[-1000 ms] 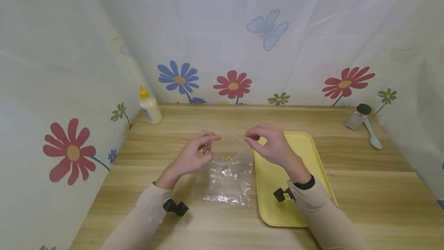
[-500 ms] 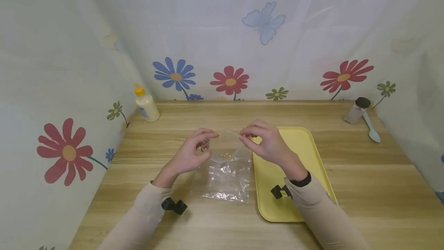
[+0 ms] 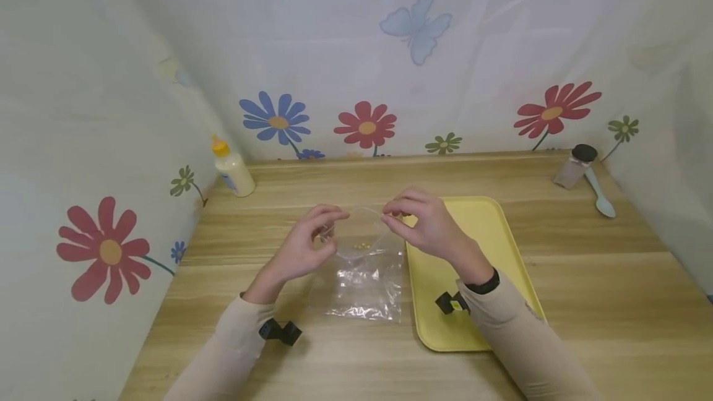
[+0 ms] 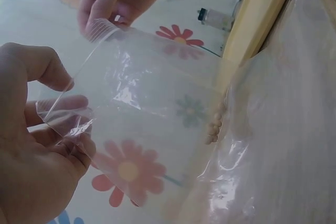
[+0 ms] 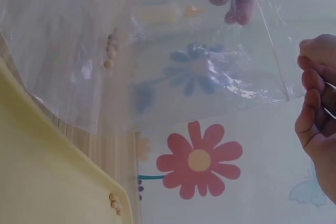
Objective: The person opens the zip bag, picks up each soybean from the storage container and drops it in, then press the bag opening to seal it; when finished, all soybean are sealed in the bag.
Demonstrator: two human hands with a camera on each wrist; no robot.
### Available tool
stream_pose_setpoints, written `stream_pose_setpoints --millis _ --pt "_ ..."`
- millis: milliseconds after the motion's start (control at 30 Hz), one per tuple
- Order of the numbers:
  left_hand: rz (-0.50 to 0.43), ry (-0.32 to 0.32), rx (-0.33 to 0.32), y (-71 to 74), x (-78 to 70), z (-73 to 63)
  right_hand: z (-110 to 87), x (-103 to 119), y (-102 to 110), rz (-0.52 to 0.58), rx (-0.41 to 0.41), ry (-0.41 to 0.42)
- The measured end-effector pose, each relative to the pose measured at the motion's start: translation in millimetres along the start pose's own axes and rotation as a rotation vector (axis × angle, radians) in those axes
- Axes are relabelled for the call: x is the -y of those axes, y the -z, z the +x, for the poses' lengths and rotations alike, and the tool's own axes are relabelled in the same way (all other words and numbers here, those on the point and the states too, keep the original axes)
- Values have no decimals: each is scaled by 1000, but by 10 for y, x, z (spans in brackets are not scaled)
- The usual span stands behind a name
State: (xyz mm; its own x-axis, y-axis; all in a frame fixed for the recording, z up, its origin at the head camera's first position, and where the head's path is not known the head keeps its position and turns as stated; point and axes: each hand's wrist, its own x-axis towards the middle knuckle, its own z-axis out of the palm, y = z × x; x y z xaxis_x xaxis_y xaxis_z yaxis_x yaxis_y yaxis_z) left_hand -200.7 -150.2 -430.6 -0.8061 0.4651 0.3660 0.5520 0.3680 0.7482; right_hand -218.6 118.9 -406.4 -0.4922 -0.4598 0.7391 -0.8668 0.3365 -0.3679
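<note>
A clear zip bag (image 3: pixel 367 286) hangs between my two hands, its mouth facing away from me and its lower part near the tabletop. My left hand (image 3: pixel 303 246) holds the mouth's left corner; in the left wrist view the thumb and curled fingers (image 4: pixel 79 153) are at that edge. With thumb and fingertips, my right hand (image 3: pixel 431 228) pinches the right corner. Inside the bag lie several small round beige balls (image 4: pixel 215 124), like chickpeas or soybeans. The right forearm passes over a yellow tray (image 3: pixel 484 221).
A few similar balls (image 5: pixel 114 203) lie in the tray's corner. At back left stands a white bottle (image 3: pixel 238 175) with a yellow cap. A black-lidded jar (image 3: pixel 574 169) and a pale spoon (image 3: pixel 600 197) are at back right, by the flowered curtain (image 3: pixel 473 98).
The head view has shifted slightly. My right fingertips have come a little closer to my left hand, and both hands keep hold of the bag. The balls stay inside it.
</note>
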Motion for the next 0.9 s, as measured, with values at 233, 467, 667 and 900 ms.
stream_pose_setpoints --millis 233,467,667,900 --pt "2 26 2 3 -59 -8 -14 -4 -11 4 -1 8" --pt "28 9 -2 62 -363 -4 10 -9 -2 15 27 16" --pt "24 -14 -14 73 -450 26 3 -17 35 9 20 18" --pt "35 -21 -31 101 -459 33 -6 -37 -6 -6 18 5"
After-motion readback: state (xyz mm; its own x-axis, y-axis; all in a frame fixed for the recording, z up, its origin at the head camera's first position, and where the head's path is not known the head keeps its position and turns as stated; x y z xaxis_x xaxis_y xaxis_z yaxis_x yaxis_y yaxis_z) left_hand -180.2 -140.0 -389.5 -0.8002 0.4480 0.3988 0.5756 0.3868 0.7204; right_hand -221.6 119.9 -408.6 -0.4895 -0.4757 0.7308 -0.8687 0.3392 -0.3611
